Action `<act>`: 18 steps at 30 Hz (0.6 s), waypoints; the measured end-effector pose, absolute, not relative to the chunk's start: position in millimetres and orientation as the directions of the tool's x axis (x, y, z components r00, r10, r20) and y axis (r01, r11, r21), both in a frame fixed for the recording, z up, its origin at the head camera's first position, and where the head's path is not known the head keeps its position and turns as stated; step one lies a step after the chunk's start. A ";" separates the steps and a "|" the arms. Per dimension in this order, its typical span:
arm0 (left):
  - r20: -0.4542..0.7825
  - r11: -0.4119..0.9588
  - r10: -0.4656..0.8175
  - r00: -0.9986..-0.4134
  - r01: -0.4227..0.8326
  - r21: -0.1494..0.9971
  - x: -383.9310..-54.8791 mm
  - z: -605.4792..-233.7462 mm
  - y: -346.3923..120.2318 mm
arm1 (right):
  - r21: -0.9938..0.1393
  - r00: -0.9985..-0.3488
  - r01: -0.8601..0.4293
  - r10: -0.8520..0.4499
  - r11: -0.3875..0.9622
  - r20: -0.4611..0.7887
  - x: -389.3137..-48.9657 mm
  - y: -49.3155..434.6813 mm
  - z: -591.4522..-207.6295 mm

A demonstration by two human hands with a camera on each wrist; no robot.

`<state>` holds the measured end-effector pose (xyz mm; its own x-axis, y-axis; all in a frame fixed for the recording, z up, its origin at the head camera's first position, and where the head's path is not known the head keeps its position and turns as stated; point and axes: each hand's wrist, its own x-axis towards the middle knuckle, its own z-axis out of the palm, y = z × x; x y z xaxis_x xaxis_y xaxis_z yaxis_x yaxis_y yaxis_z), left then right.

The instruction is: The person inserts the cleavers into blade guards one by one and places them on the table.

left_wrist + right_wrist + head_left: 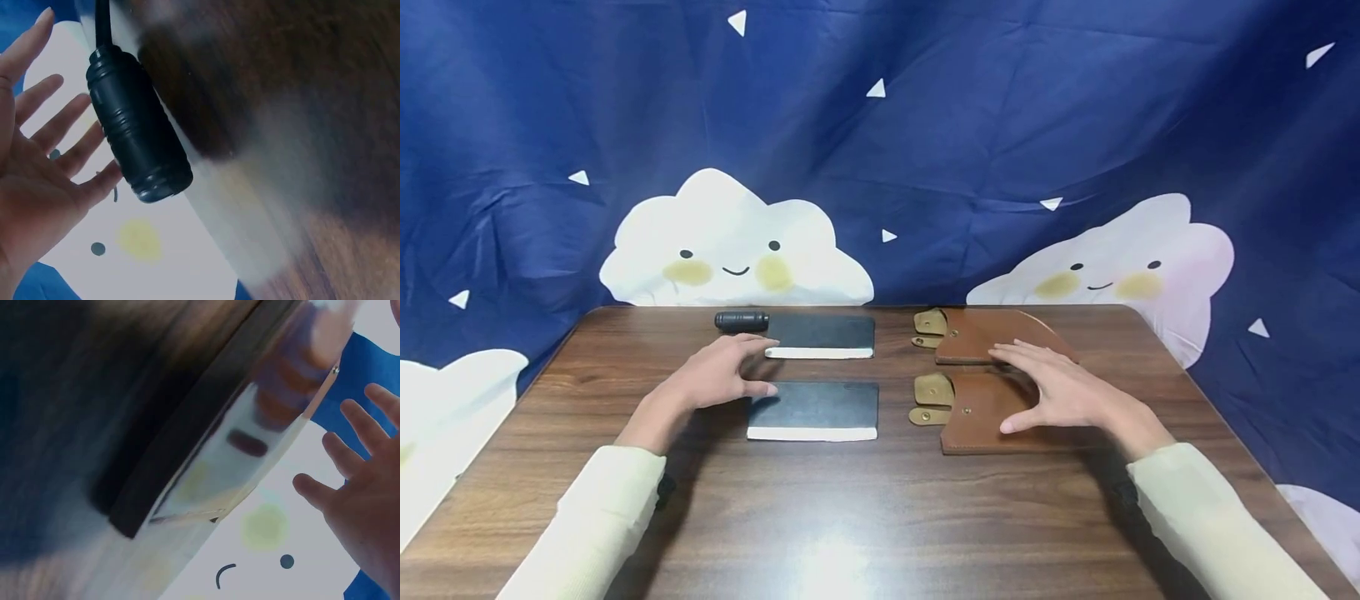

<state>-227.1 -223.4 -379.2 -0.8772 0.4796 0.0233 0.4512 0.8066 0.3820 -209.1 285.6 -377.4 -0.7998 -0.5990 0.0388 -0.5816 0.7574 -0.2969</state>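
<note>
In the head view my left hand point(718, 371) hovers with fingers spread at the left ends of two dark-covered, book-like blocks with white edges. Its fingertips overlap a corner of the far block point(822, 332), its thumb a corner of the near block point(820, 407). Behind that hand lies a black ribbed cylinder point(741, 322), seen large in the left wrist view. My right hand point(1063, 387), fingers extended, is over two brown leather sheaths with tan snap straps: the far sheath point(973, 333) and the near sheath point(981, 425). Neither hand grips anything.
Everything lies on a brown wood-grain table point(850, 533) with a glare spot at its front. A blue curtain point(925, 150) with white clouds hangs right behind the back edge. Pale sleeves cover both forearms.
</note>
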 end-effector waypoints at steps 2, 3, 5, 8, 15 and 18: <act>0.004 0.793 0.484 -0.875 0.441 0.419 -227.8 -379.4 -226.4 | -0.296 -0.796 -0.585 -0.605 0.755 0.028 -208.2 288.8 -377.9; -0.006 0.785 0.484 -0.875 0.431 0.445 -227.9 -379.7 -228.2 | -0.299 -0.794 -0.585 -0.608 0.754 0.020 -207.5 290.2 -378.4; -0.034 0.769 0.475 -0.879 0.396 0.503 -227.9 -381.4 -233.1 | -0.305 -0.790 -0.584 -0.612 0.752 0.003 -205.6 292.7 -379.9; -0.082 0.739 0.454 -0.887 0.324 0.590 -227.4 -385.2 -242.0 | -0.312 -0.789 -0.578 -0.614 0.754 -0.020 -202.3 295.8 -382.9; -0.113 0.664 0.457 -0.882 0.254 0.703 -227.1 -392.5 -260.9 | -0.319 -0.809 -0.537 -0.584 0.781 -0.070 -195.7 300.2 -387.1; -0.121 0.663 0.444 -0.888 0.235 0.711 -227.0 -393.4 -266.1 | -0.316 -0.815 -0.527 -0.574 0.789 -0.076 -194.2 300.9 -386.8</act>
<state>-227.0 -266.1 -393.4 -0.8880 0.4437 -0.1206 0.2349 0.6631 0.7107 -194.2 300.9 -386.8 -0.8151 -0.5743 -0.0764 -0.5266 0.7893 -0.3157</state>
